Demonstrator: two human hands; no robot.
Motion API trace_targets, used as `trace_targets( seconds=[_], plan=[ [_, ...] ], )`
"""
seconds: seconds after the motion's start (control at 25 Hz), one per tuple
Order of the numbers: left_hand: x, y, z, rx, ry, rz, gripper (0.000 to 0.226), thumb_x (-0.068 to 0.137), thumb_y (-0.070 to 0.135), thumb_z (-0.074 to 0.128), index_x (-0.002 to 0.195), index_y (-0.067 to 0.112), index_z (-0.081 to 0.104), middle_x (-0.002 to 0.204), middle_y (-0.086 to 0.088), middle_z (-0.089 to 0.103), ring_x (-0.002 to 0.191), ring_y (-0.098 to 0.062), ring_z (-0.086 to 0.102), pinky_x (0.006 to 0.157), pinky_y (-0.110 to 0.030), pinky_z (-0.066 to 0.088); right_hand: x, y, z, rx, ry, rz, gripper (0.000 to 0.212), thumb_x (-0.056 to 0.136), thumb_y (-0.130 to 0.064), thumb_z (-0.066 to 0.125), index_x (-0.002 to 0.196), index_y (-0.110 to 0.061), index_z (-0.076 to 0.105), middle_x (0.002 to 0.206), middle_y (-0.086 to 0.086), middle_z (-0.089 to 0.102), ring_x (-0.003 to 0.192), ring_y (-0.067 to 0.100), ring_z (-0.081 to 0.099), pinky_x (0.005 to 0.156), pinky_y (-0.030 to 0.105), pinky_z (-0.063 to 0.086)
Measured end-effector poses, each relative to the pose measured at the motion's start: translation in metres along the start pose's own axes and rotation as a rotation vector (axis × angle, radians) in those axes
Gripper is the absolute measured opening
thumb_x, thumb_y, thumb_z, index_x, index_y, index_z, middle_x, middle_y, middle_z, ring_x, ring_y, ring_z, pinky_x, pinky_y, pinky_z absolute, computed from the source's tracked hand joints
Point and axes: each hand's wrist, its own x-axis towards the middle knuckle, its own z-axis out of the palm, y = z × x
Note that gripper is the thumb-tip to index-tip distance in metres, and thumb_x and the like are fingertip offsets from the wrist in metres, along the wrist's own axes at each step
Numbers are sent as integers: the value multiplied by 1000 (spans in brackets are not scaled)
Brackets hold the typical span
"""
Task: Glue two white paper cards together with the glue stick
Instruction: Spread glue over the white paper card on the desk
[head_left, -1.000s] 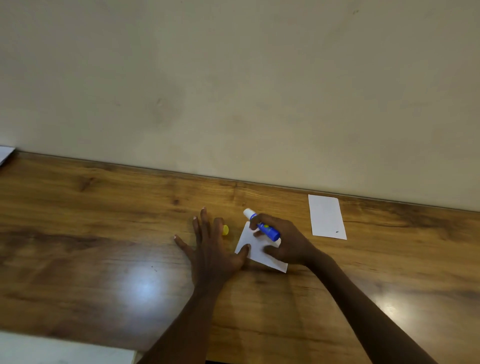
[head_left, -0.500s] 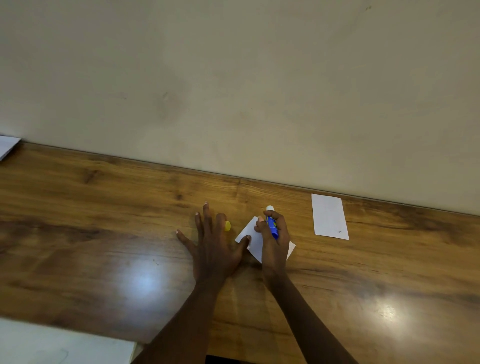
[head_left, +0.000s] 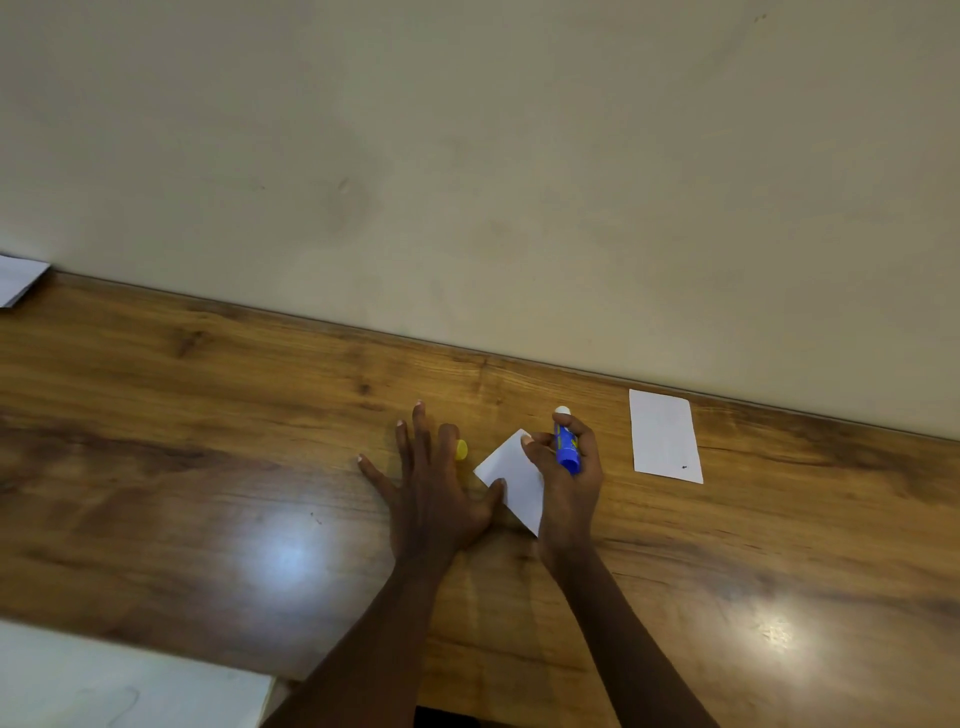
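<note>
While the right hand (head_left: 569, 493) curls its grip round the blue barrel of the glue stick (head_left: 565, 448), fingers wrapped on the body and the white glue end poking out past them toward the wall (head_left: 467, 156), the stick looks light, rigid and smooth-sided, so a hold low on the barrel seems right for steering the tip, with gentle pressure, since the glue end is soft and would likely smear or crumble if jammed down. Under that hand lies the nearer white card (head_left: 509, 475), turned corner-on on the bench (head_left: 208, 467); it reads as thin, light and bendy, likely to skate on the glossy wood, so it wants pinning flat rather than pinching. The left hand (head_left: 431, 499) does that job, lying flat with fingers spread and straight, holding nothing, its thumb pressed on the card's left edge. Just beyond its fingers sits a small yellow cap (head_left: 461, 449). The second white card (head_left: 665, 436) lies flat well to the right, near the wall, untouched; lifting it probably means sliding a fingertip under an edge or corner
</note>
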Motion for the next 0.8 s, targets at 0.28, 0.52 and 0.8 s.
trace_targets(
  seconds=[0.28,0.52,0.8],
  plan=[
    [-1,-3,2,-6,13,17,76,65,66,58,124,25,34,157,-6,2,144,-32,-1,105,-69,-7,8,-1,-6,-264,-156,-236,18,82,-11,61,65,-6,60,56,13,56,49,9,50,54,26,41],
    [-1,-4,2,-20,32,38,73,63,65,59,119,24,36,157,-8,7,144,-33,3,104,-71,-3,12,6,-9,-482,-380,-368,8,76,-5,67,70,-1,67,52,-18,56,49,-7,56,53,4,41],
    [0,-4,5,-12,36,20,79,63,66,61,124,24,33,157,-7,3,144,-32,0,104,-69,-8,28,0,-19,-610,-350,-373,14,76,-13,69,81,0,66,64,4,59,50,3,50,52,4,40]
  ],
)
